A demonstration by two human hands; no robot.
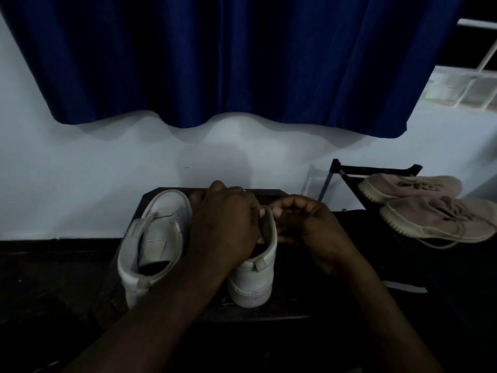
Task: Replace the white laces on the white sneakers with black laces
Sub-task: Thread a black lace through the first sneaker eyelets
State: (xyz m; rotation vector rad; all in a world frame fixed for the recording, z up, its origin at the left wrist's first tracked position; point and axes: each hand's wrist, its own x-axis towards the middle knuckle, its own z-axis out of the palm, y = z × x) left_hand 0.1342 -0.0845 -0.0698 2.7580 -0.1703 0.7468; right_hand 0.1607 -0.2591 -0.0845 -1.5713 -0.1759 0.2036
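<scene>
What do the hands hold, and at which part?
The left hand grips the right white sneaker by its tongue. The right hand curls beside it; whether it pinches anything cannot be told.

1. A deep blue curtain (228,63) hangs beyond and above the left hand (226,224) and right hand (309,227), over a pale wall (80,170).
2. A dark bench (282,308) sits beneath them on a dark floor (40,278).
3. Right of the right hand stands a black rack (376,170) with tan shoes (435,214); a white-barred window (470,84) is higher up.
4. Light is dim.
</scene>
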